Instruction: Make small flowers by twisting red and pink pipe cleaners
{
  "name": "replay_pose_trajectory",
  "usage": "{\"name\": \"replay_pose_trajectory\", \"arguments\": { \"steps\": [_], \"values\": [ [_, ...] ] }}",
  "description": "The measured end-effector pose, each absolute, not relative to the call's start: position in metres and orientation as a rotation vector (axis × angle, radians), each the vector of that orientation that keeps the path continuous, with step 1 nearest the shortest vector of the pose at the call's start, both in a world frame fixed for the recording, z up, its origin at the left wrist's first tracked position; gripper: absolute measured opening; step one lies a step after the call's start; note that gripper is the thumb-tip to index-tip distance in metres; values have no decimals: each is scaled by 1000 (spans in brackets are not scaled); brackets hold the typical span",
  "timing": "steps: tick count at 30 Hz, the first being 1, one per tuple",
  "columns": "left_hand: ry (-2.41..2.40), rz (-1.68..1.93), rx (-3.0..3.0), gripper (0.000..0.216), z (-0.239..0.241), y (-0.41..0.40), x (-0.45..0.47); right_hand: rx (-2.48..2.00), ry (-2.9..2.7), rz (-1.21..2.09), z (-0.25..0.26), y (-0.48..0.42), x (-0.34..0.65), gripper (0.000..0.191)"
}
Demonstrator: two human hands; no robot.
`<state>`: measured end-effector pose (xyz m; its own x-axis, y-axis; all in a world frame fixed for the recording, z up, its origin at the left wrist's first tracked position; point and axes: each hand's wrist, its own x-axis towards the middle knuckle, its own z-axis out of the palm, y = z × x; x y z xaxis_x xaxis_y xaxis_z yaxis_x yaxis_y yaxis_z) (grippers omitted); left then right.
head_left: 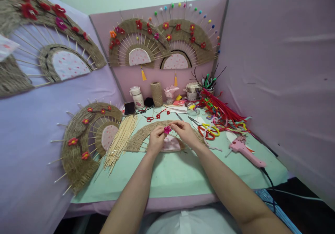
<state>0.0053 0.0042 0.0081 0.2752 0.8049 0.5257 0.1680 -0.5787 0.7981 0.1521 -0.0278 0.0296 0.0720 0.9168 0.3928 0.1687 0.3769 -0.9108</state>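
My left hand (156, 139) and my right hand (185, 132) meet over the middle of the green mat (172, 174). Both pinch a small pink pipe-cleaner flower (167, 129) held between their fingertips. Under the hands lies a half-round woven jute fan (141, 138) with wooden sticks and a pink fabric centre (172, 144). The fingers of both hands are curled closed on the flower.
A bundle of bamboo sticks (120, 139) lies left of the fan. A pink glue gun (247, 152) rests at the right with its cord off the edge. Pipe cleaners (222, 113), scissors (149, 118), a twine spool (156, 93) and jars crowd the back. Finished fans hang on the walls.
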Motion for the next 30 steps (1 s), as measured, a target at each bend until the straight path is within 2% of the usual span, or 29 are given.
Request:
{"name": "replay_pose_trajectory", "arguments": {
  "steps": [5,22,26,30],
  "values": [
    [839,1254,1942,20,15,0,3,-977,-1490,913,33,-28,157,19],
    [868,1279,1988,23,13,1,5,-970,-1564,799,26,-28,151,10],
    [879,1274,1994,21,10,4,3,-976,-1557,828,26,-26,154,12],
    [902,1211,2038,17,6,6,2,-1004,-1532,838,29,-26,160,23]
  ]
}}
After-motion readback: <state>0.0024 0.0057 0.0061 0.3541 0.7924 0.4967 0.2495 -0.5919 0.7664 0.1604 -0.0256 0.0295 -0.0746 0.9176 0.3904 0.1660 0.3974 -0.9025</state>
